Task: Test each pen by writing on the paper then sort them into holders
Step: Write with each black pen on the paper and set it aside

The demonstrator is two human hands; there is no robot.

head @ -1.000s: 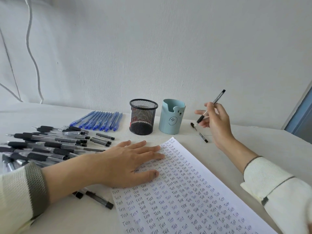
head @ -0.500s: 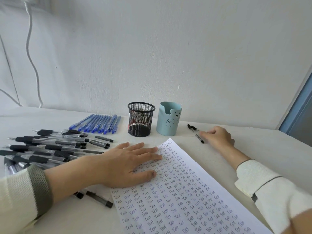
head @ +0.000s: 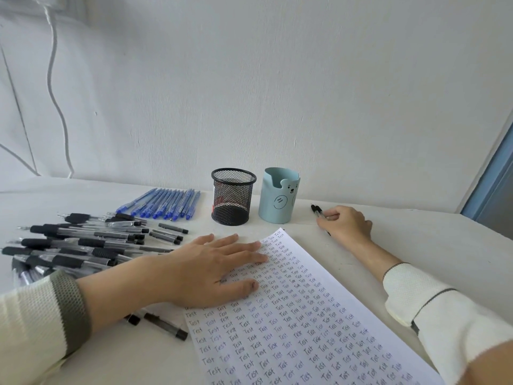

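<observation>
Head view, pen-testing station. I see the left hand lying flat with straight fingers on the far left corner of the paper, pinning a sheet already filled with rows of "Test". The right hand rests on the table just right of the blue bear holder, its fingers curled over a pair of black pens that lie there; whether they are lifted clear, I cannot tell. The black mesh holder stands just left of the blue one, with no pen showing above either rim. A row of blue pens and a heap of black grip pens wait at the left. I judge the step to be picking up a pen for testing; next, 1 pen should be separated, brought to the sheet and tried on whatever blank space remains.
</observation>
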